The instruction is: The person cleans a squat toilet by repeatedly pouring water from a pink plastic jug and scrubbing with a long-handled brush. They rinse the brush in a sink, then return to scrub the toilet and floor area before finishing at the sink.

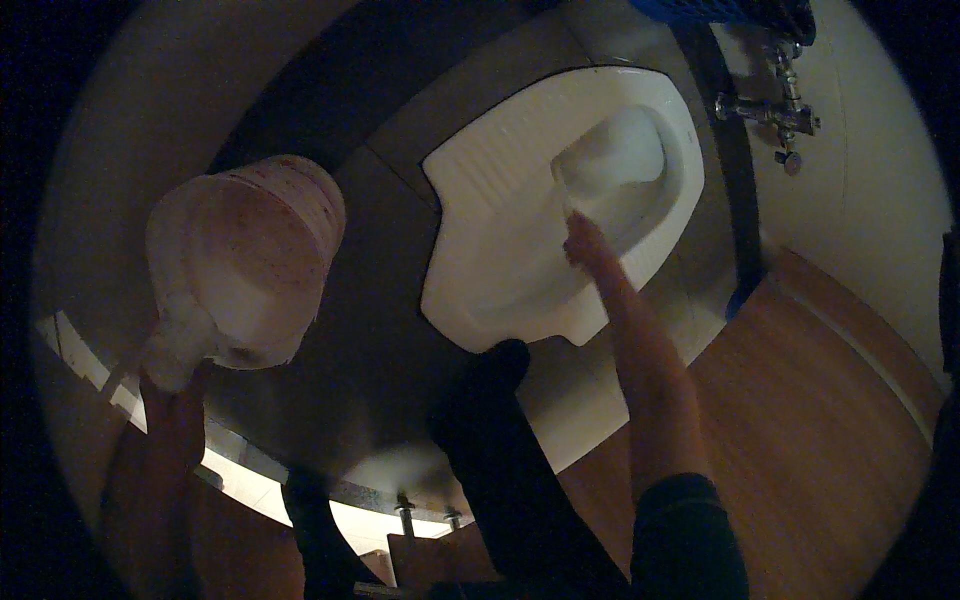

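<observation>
My left hand [172, 405] grips the near side of a pinkish plastic bucket [255, 240] at the lower left. The bucket is tilted, its mouth facing me, and a pale, blurred thing [180, 341] by its rim covers part of my fingers. A white ceramic squat toilet [487, 247] is set in the floor before me. Over its basin reaches my right hand [589, 244], the fingers closed around a thin pale handle [564, 196]. Beyond the handle lies a bluish-white, scoop-like piece [619, 154]; whether the two are joined is hard to tell.
A chrome flush valve [784, 116] sticks out from the right wall. Something blue with a mesh pattern [712, 9] is at the top edge. A brown panel [810, 375] flanks my right arm. My dark shoe [510, 364] touches the toilet's near edge. Light enters at the lower left.
</observation>
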